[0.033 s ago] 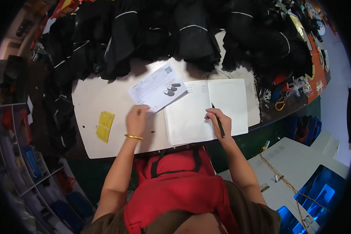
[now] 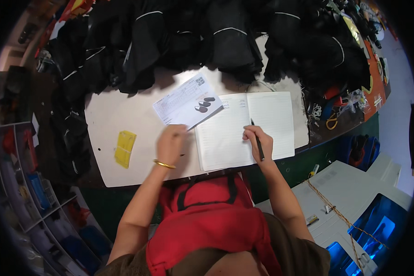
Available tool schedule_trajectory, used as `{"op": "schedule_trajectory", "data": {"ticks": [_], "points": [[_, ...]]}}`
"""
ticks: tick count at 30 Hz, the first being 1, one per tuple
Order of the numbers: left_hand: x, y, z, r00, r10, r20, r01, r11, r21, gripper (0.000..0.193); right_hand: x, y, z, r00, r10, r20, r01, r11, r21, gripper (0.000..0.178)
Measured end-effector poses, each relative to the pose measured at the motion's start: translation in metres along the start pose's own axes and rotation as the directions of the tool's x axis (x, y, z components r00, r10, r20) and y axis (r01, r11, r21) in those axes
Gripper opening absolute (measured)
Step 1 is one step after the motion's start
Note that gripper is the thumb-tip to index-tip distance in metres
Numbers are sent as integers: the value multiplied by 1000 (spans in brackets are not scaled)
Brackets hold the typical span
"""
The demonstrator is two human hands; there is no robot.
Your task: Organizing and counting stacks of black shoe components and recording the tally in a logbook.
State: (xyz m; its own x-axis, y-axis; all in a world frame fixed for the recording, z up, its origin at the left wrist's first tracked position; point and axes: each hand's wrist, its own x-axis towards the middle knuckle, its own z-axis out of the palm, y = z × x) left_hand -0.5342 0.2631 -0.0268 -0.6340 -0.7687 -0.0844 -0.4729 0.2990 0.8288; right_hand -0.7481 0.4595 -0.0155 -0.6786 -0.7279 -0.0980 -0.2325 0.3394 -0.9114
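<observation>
A printed sheet with pictures of dark shoes lies aslant on the pale tabletop, its right corner over the open notebook. My left hand, a gold bangle at its wrist, is curled closed at the sheet's lower edge. Whether anything is inside its fingers is hidden. Over the notebook's right page, near the fold, my right hand holds a black pen. Short lines of handwriting stand at the top of the left page; the lower lines look blank. A yellow bundle tied with a pale band lies left of my left hand.
Bundles of black fabric with pale ties are heaped along the table's far side and down its left. Odds and ends, including a yellow loop, lie at the right. Shelves stand lower left; a grey casing is lower right.
My left hand has slid a little to the right along the sheet's lower edge. The sheet and notebook stay in place, and my right hand still holds the pen.
</observation>
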Motion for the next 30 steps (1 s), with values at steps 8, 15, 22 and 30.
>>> {"op": "schedule_trajectory", "data": {"ticks": [8,15,22,30], "points": [[18,22,79,858,456,238,-511,804,303,47,28,7,25,983,-111,-145,122,990,70,69],[25,-13,68,820,490,294,-563,781,270,44,29,13,39,982,150,-114,-119,963,242,27],[26,-10,74,798,553,239,-600,690,406,41,45,27,37,990,65,-125,-23,950,310,20],[37,-7,72,833,441,334,-553,683,477,43,51,43,55,987,55,-154,-6,953,303,28]]}}
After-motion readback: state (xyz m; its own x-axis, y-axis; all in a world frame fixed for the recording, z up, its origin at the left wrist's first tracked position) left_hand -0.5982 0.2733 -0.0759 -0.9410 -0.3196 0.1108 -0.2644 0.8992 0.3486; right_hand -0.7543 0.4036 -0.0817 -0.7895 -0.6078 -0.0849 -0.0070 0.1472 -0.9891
